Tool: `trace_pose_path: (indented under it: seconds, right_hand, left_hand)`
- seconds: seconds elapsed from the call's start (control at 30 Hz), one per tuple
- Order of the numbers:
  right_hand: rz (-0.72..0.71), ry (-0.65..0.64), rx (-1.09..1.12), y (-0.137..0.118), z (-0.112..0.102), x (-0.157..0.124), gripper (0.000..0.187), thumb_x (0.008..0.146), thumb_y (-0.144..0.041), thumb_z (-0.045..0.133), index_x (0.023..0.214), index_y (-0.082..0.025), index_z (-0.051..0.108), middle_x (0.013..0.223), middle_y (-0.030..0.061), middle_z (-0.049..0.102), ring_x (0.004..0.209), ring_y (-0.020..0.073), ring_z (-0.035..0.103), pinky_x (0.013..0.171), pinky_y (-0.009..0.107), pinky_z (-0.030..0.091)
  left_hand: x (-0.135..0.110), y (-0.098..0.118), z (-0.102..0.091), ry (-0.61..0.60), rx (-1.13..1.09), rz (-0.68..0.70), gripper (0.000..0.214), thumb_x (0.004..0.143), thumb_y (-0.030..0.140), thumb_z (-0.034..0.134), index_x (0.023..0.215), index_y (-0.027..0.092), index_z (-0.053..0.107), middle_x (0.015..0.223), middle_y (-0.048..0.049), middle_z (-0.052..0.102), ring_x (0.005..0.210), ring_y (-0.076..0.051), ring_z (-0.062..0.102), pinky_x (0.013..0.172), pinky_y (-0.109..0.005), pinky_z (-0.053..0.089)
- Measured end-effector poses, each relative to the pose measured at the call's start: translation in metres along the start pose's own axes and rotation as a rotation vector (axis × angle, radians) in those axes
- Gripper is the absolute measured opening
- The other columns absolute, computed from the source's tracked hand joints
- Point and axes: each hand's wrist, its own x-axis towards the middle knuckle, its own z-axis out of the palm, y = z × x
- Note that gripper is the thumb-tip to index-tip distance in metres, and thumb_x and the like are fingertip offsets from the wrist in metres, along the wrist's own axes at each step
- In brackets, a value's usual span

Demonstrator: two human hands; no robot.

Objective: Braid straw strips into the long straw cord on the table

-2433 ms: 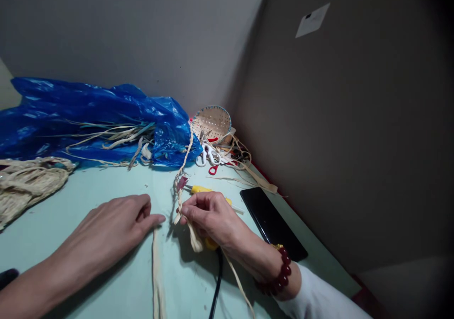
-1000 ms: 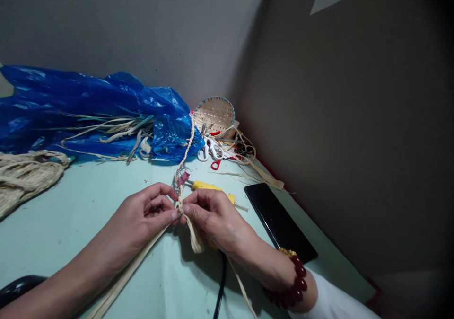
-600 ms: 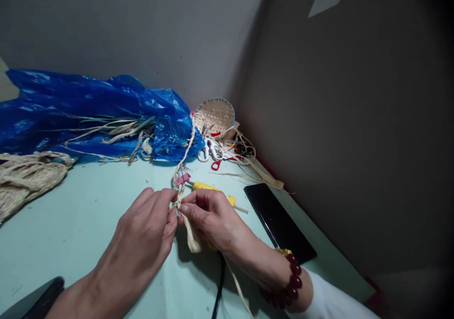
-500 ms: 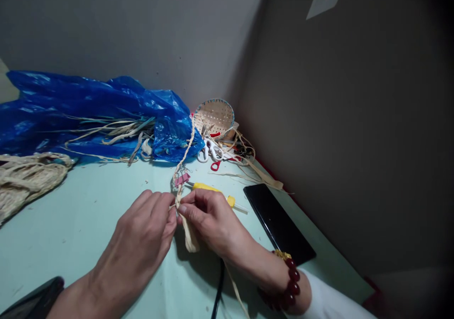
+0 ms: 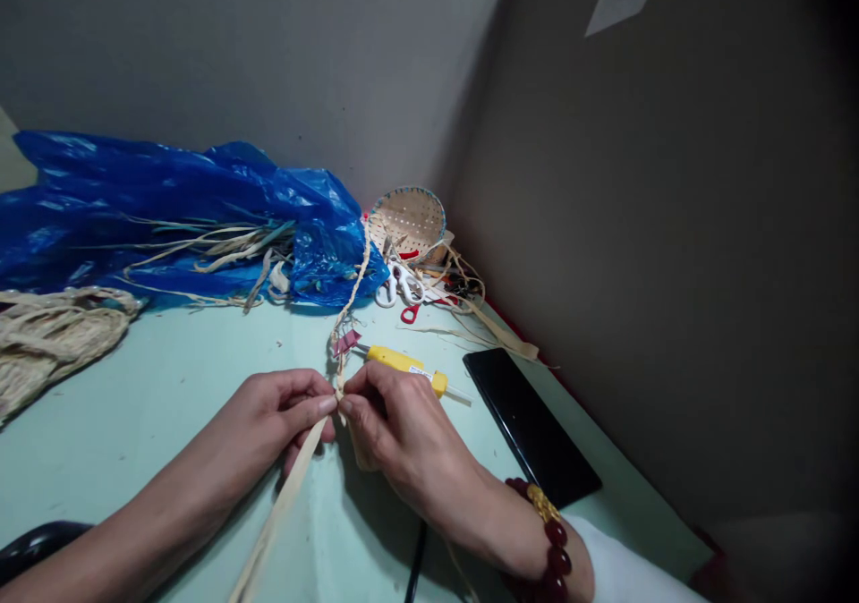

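Note:
A pale braided cord of flat plant fibre runs down from beside the blue bag to my fingers, with a pink binder clip on it. My left hand pinches the braid's lower end between thumb and fingers. Opposite it, my right hand grips the same spot, fingertips nearly touching the left ones. One loose flat strand hangs from the left fingers toward the lower edge; another is partly hidden behind my right hand. A yellow glue gun lies just beyond the right hand.
The blue plastic bag holds loose fibre strips. A woven fibre piece lies at left. Toward the back are a small woven basket, white-handled scissors and red-handled ones. A black phone rests at right.
My left hand has turned so its thumb shows on top. A flat strand now hangs down to the left, and my right hand covers more of the other strand.

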Motion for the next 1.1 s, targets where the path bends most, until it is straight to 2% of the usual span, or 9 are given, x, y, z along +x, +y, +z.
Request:
trace_pose_path:
  seconds: [0.13, 0.27, 0.37, 0.6, 0.77, 0.93, 1.1]
  right_hand:
    - [0.025, -0.018, 0.039, -0.001, -0.002, 0.001, 0.014, 0.092, -0.018, 0.051, 0.081, -0.016, 0.06, 0.062, -0.0023, 0.056, 0.061, 0.011, 0.049, 0.063, 0.023, 0.034]
    - [0.052, -0.033, 0.014, -0.004, -0.004, 0.001, 0.013, 0.091, -0.018, 0.051, 0.081, -0.016, 0.059, 0.064, -0.0015, 0.056, 0.062, 0.0112, 0.048, 0.061, 0.023, 0.034]
    - [0.042, -0.051, -0.042, -0.006, -0.003, -0.001, 0.012, 0.091, -0.018, 0.051, 0.082, -0.016, 0.058, 0.068, -0.0004, 0.057, 0.061, 0.0111, 0.047, 0.059, 0.023, 0.033]
    - [0.001, -0.024, -0.225, 0.0, 0.003, -0.003, 0.015, 0.092, -0.02, 0.048, 0.084, -0.016, 0.06, 0.075, 0.0034, 0.063, 0.06, 0.0117, 0.048, 0.055, 0.024, 0.029]
    - [-0.062, 0.002, -0.363, 0.004, 0.004, -0.004, 0.016, 0.091, -0.023, 0.049, 0.08, -0.017, 0.058, 0.069, 0.0018, 0.061, 0.054, 0.0108, 0.04, 0.052, 0.026, 0.022]
    - [-0.093, 0.004, -0.483, -0.002, -0.001, -0.006, 0.018, 0.088, -0.02, 0.049, 0.071, -0.018, 0.053, 0.064, -0.0004, 0.055, 0.051, 0.0108, 0.029, 0.051, 0.029, 0.017]
    - [-0.137, 0.062, -0.562, 0.001, 0.006, -0.009, 0.013, 0.088, -0.021, 0.048, 0.077, -0.019, 0.053, 0.066, 0.0003, 0.056, 0.051, 0.0131, 0.036, 0.051, 0.03, 0.019]
  left_hand:
    - [-0.003, 0.002, 0.001, 0.009, -0.074, -0.041, 0.029, 0.073, 0.045, 0.067, 0.072, 0.016, 0.066, 0.058, 0.0041, 0.056, 0.046, -0.007, 0.04, 0.05, -0.021, 0.029]
    - [-0.005, 0.003, -0.003, 0.058, -0.017, -0.078, 0.033, 0.067, 0.046, 0.072, 0.073, 0.014, 0.069, 0.045, 0.0067, 0.045, 0.045, -0.007, 0.035, 0.048, -0.02, 0.024]
    - [-0.006, 0.003, -0.004, 0.079, 0.031, -0.093, 0.034, 0.065, 0.048, 0.073, 0.072, 0.014, 0.068, 0.044, 0.0069, 0.044, 0.043, -0.006, 0.031, 0.044, -0.019, 0.019]
    - [-0.007, 0.001, 0.006, -0.018, -0.082, -0.13, 0.038, 0.072, 0.056, 0.064, 0.068, 0.02, 0.053, 0.042, 0.0111, 0.037, 0.032, -0.004, 0.024, 0.035, -0.017, 0.016]
    - [-0.004, 0.0, 0.006, -0.002, -0.079, -0.096, 0.037, 0.07, 0.053, 0.067, 0.062, 0.019, 0.055, 0.037, 0.0102, 0.036, 0.035, -0.004, 0.023, 0.038, -0.016, 0.013]
    - [-0.004, 0.005, 0.005, 0.063, 0.059, -0.043, 0.027, 0.07, 0.044, 0.066, 0.062, 0.018, 0.062, 0.042, 0.0085, 0.036, 0.042, -0.007, 0.027, 0.043, -0.019, 0.018]
    - [-0.006, 0.001, 0.011, 0.12, 0.257, 0.096, 0.023, 0.073, 0.039, 0.059, 0.063, 0.019, 0.061, 0.058, 0.0019, 0.054, 0.059, -0.015, 0.047, 0.056, -0.024, 0.035]
